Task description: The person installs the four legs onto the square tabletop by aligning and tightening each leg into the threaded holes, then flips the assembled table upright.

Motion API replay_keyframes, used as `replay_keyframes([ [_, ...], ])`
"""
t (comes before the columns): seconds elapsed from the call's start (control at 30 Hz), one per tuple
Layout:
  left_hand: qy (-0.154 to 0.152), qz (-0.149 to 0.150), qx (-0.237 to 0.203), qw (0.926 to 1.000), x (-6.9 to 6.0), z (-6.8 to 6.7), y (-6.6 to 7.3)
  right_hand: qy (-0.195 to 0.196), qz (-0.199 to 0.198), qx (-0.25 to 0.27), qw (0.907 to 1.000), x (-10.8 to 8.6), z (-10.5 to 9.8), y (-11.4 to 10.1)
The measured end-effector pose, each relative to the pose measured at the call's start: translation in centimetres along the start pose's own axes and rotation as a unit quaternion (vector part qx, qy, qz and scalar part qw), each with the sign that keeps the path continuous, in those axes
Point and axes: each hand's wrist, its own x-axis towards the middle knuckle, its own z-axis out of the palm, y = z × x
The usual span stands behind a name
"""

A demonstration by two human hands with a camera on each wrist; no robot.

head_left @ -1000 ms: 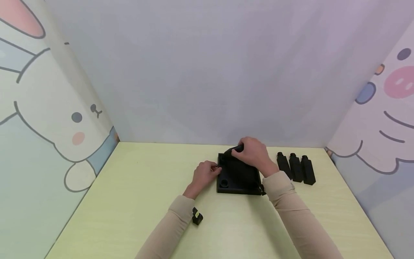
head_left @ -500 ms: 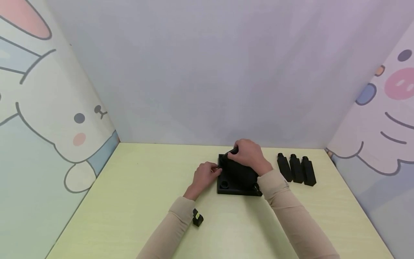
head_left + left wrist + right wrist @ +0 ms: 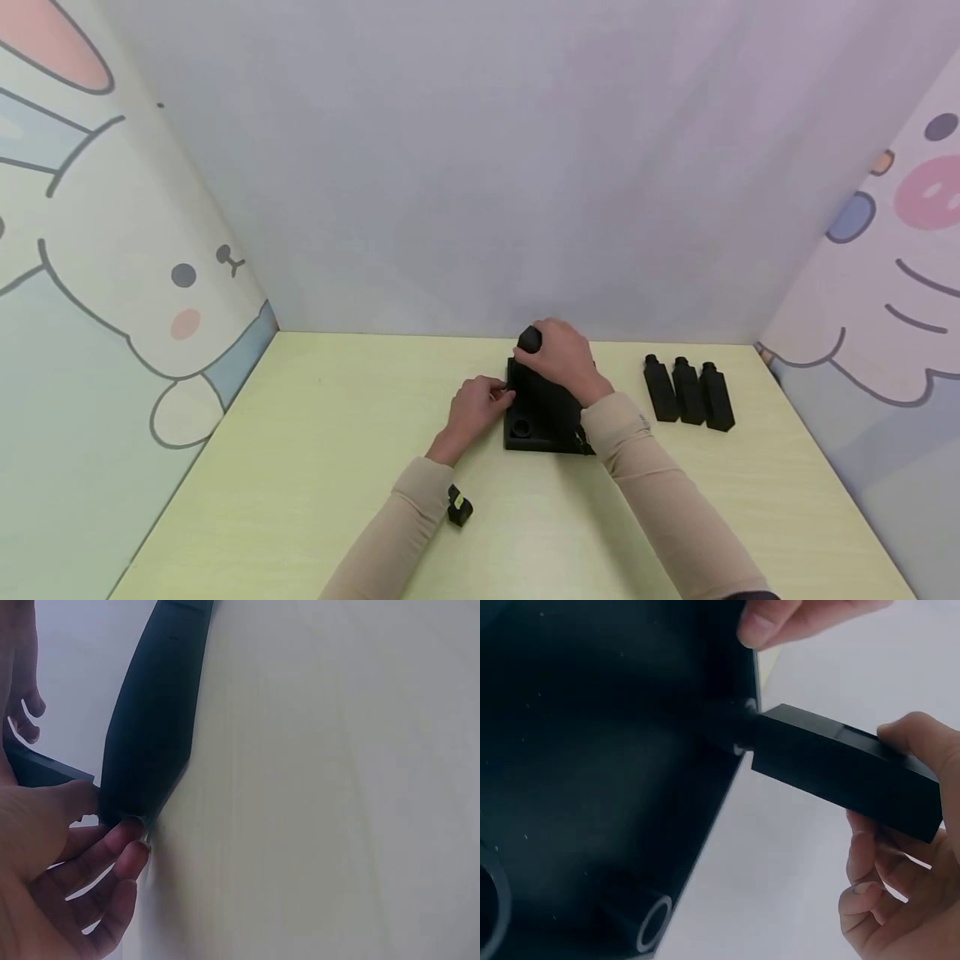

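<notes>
A square black toy tabletop (image 3: 528, 443) lies with its raised rim and round corner sockets facing up. My left hand (image 3: 474, 414) pinches its left edge, the thumb and fingertips also showing in the left wrist view. In my right hand (image 3: 558, 360) is a black square table leg (image 3: 840, 769), gripped near its far end. The leg's narrow neck meets the tabletop's far-left corner; whether it sits inside the socket there is too dark to tell. A bare socket (image 3: 521, 427) shows at the near-left corner. My right forearm hides the tabletop's right side.
Three more black legs (image 3: 688, 392) lie side by side on the table (image 3: 322, 417), right of my right hand. A small black block with a yellow mark (image 3: 459, 506) lies by my left sleeve. Walls (image 3: 480, 183) enclose the back and both sides.
My right hand has shifted left with the leg and turned it, so the leg's outer end now shows past the fingers. The left hand keeps its place on the tabletop's edge.
</notes>
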Motion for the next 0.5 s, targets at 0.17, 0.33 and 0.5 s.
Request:
replay_keyframes([
  [0.17, -0.005, -0.001, -0.003, 1.0, 0.01, -0.02, 0.15, 0.01, 0.006, 0.013, 0.9999, 0.01, 0.71, 0.31],
  [0.33, 0.002, 0.01, 0.0, 0.9999, -0.02, 0.05, 0.05, 0.016, 0.004, 0.015, 0.9998, -0.1, 0.76, 0.64],
  [0.5, 0.006, 0.014, 0.0, 0.9999, -0.04, 0.19, -0.06, 0.015, 0.007, 0.01, 0.9998, -0.43, 0.58, 0.81],
])
